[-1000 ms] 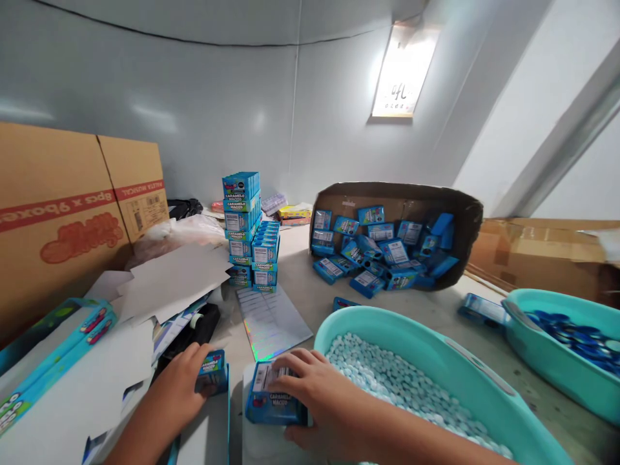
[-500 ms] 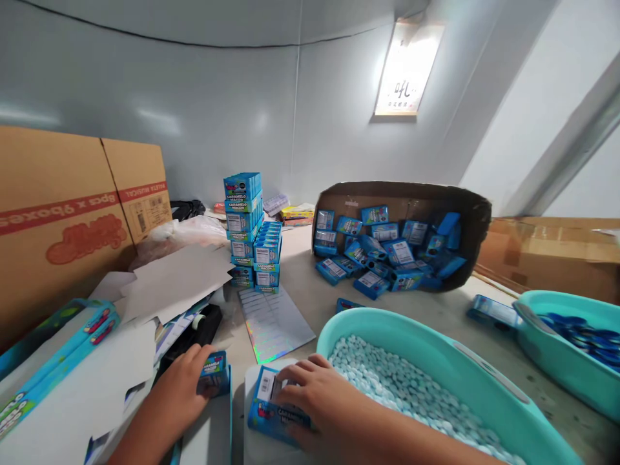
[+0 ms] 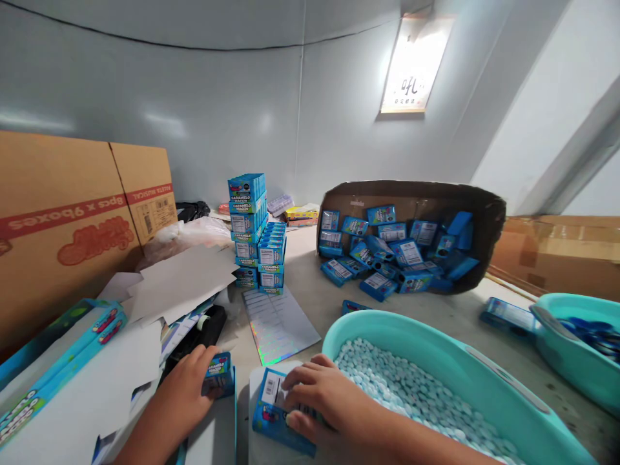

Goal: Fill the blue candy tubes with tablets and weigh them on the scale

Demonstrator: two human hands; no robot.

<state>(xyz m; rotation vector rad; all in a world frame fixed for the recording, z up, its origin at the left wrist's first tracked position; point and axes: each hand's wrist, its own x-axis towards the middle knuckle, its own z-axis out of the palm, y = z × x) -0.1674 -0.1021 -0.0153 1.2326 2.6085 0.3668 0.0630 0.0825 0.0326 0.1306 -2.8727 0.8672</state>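
My left hand is closed around a small blue candy box, at the far end of a white-lined long carton. Another blue candy box lies tilted on a white pad in front of me. My right hand curls over that box, fingers across its label and thumb along its near side. The hand hides the box's right part. Close to my right wrist is a turquoise tub of pale blue candies.
Stacked candy boxes stand behind a shiny sheet. A tipped carton holds many loose boxes. At right sits another tub with dark blue pieces. Card sheets and a large carton occupy the left.
The view has shifted slightly, so everything sits a little further right. My right thumb has come up against the box's near side and the fingers look more raised. My left hand keeps its hold.
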